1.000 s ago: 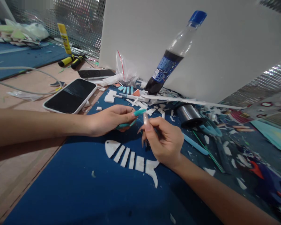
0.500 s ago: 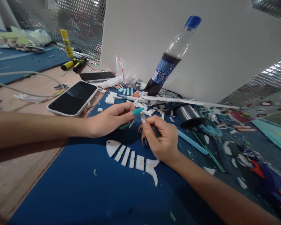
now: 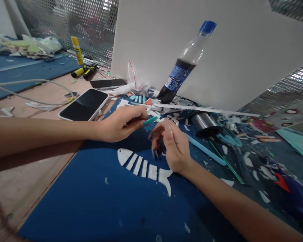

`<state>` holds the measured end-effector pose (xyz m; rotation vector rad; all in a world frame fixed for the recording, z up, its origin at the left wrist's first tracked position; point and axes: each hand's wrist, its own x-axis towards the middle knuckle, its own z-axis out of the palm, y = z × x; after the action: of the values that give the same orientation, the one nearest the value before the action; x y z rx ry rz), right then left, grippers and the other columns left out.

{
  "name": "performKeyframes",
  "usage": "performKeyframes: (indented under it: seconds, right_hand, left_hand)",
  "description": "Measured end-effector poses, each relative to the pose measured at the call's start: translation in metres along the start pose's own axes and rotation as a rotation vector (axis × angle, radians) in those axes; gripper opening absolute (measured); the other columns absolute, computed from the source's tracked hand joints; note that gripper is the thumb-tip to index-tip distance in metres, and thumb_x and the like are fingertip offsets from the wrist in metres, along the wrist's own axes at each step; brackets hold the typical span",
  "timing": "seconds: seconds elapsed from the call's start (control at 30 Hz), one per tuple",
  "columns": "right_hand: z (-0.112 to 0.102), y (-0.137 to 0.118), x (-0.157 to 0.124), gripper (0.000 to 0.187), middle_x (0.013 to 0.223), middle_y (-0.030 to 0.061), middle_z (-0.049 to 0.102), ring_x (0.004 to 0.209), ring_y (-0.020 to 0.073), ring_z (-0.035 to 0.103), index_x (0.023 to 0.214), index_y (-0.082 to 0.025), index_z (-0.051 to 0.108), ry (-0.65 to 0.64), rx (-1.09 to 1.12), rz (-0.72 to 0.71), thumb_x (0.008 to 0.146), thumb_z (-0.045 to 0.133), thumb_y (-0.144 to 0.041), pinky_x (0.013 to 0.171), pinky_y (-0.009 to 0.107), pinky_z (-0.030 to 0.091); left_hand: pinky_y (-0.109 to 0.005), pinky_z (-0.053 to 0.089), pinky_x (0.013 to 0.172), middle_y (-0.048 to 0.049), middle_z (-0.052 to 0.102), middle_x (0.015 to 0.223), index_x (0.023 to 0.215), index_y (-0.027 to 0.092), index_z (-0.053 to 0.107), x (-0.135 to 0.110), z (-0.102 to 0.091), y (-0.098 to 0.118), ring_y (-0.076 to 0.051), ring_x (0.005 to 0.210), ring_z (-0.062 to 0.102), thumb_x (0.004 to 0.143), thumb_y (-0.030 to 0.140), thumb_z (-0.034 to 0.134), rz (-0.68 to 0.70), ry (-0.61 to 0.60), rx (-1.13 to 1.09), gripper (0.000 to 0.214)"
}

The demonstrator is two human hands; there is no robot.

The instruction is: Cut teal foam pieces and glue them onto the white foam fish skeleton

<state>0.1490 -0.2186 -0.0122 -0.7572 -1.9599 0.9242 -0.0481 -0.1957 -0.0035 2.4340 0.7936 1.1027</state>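
Note:
A white fish skeleton (image 3: 143, 166), made of cut foam pieces, lies on the blue mat (image 3: 91, 201). My left hand (image 3: 121, 123) rests on the mat just above the skeleton's head. Its fingers are curled shut, one long teal nail points right, and whatever they pinch is hidden. My right hand (image 3: 173, 144) hovers over the tail end with its fingers curled inward round something dark that I cannot make out. The two hands are a few centimetres apart.
A cola bottle (image 3: 184, 64) leans against a white board (image 3: 229, 50). Foam scraps, a metal cylinder (image 3: 203, 124) and teal scissors (image 3: 228, 137) crowd the right. A phone (image 3: 84, 105), a second dark device (image 3: 108, 83), cutters (image 3: 83, 71) and a glue stick (image 3: 77, 50) lie at the left.
My left hand has closed its fingers tighter. My right hand has curled inward and dropped slightly towards the fish skeleton. The view has shifted a little.

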Motion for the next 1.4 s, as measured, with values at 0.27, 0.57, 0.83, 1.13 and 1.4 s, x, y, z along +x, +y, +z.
performKeyframes:
  seconds: [0.27,0.57,0.83,1.13,1.4]
  right_hand:
    - [0.000,-0.005,0.006,0.015,0.055,-0.0039,0.053,0.047,0.0072,0.047,0.070,-0.018,0.051,-0.046,-0.275,-0.129,0.079,0.060,-0.026,0.045,0.020,0.036]
    - [0.000,-0.002,0.009,0.020,0.068,0.0007,0.054,0.065,0.0101,0.052,0.070,-0.017,0.056,0.048,-0.312,-0.261,0.088,0.046,-0.014,0.062,0.024,0.043]
    - [0.000,-0.001,0.008,0.028,0.056,-0.0016,0.054,0.051,0.0087,0.050,0.064,-0.018,0.055,0.326,-0.252,-0.028,0.089,0.047,-0.026,0.049,0.022,0.040]
    - [-0.002,0.010,0.012,0.028,0.057,-0.0024,0.050,0.048,0.0075,0.047,0.064,-0.018,0.054,0.552,-0.046,0.045,0.089,0.048,-0.030,0.048,0.023,0.039]
    - [-0.001,0.007,0.010,0.028,0.056,-0.0025,0.051,0.049,0.0075,0.048,0.064,-0.018,0.056,0.515,-0.038,0.019,0.089,0.047,-0.026,0.049,0.024,0.039]
  left_hand:
    - [-0.023,0.037,0.056,-0.0002,0.050,0.066,0.074,0.018,0.047,-0.001,-0.001,0.000,-0.010,0.058,0.044,0.085,0.024,0.045,0.041,-0.046,-0.025,0.012]
    - [-0.023,0.035,0.057,0.0007,0.047,0.066,0.075,0.019,0.042,0.000,0.001,-0.004,-0.010,0.058,0.041,0.087,0.025,0.042,0.045,0.021,0.050,0.014]
    - [-0.025,0.030,0.056,0.0009,0.044,0.061,0.070,0.018,0.041,-0.002,0.001,0.003,-0.012,0.057,0.039,0.086,0.020,0.039,-0.047,-0.049,0.412,0.017]
    - [-0.026,0.030,0.057,-0.0003,0.047,0.064,0.073,0.017,0.043,-0.001,0.002,-0.002,-0.012,0.059,0.040,0.083,0.021,0.041,-0.214,0.027,0.493,0.012]
    - [-0.026,0.030,0.057,-0.0027,0.052,0.064,0.069,0.016,0.050,-0.002,0.003,0.002,-0.014,0.062,0.044,0.083,0.022,0.041,-0.094,-0.091,0.563,0.018]
